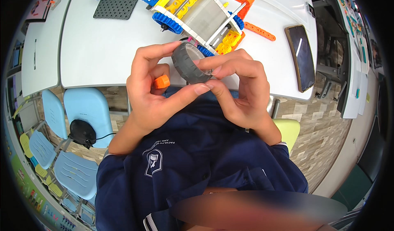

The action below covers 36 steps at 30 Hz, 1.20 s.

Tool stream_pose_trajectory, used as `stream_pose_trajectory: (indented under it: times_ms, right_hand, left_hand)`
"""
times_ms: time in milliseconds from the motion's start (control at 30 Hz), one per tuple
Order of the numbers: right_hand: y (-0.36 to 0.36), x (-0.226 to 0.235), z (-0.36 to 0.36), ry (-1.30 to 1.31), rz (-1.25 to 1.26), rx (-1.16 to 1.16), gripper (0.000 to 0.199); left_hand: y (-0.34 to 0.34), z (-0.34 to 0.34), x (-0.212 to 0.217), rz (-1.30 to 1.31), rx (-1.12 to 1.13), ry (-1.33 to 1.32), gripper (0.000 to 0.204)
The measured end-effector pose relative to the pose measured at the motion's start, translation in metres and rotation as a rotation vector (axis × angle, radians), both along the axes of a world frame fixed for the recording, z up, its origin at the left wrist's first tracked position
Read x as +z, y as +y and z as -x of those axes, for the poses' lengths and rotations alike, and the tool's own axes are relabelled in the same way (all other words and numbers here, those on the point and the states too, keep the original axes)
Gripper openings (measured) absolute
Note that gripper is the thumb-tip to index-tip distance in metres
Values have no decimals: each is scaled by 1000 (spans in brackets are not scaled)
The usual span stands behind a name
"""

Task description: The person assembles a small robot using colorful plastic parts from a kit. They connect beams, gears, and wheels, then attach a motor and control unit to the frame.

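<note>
Between my two hands, above the near edge of the table, is a dark grey rubber tyre [185,65] with a pale inner side. My left hand [150,81] grips it from the left, index finger on top and thumb underneath. A small orange block [161,82] is tucked in the curled fingers of that same hand. My right hand [243,81] pinches the tyre's right rim, with fingertips reaching into its opening. Just beyond the tyre stands a toy vehicle frame [201,19] of white, yellow and orange pieces with blue gear wheels [167,23].
A dark grey perforated plate [115,8] lies at the far left of the white table [94,54]. An orange perforated strip [259,31] and a phone [300,56] lie to the right. Blue chairs [87,112] stand at the left, one with a black round object [82,133] on it.
</note>
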State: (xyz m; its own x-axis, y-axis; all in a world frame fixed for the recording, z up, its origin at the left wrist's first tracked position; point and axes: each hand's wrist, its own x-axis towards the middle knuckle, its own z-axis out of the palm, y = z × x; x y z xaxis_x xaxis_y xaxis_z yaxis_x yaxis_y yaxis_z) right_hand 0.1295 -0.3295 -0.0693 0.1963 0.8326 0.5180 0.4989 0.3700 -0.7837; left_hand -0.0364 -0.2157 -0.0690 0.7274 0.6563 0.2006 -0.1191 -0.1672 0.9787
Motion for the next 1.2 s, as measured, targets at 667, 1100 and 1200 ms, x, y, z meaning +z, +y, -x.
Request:
stream_pose_trajectory:
  times_ms: [667,1100,1200]
  right_hand:
    - [27,11,-99,81,439,-191,40]
    - [40,7,-89,225,624,5,40]
    - [33,15,-82,127,504,48,41]
  left_hand:
    - [-5,-5,-4,316,168,-12,51]
    - [0,6,-10,490,-37,-98,55]
    - [-11,6,-8,456,94,-103,71]
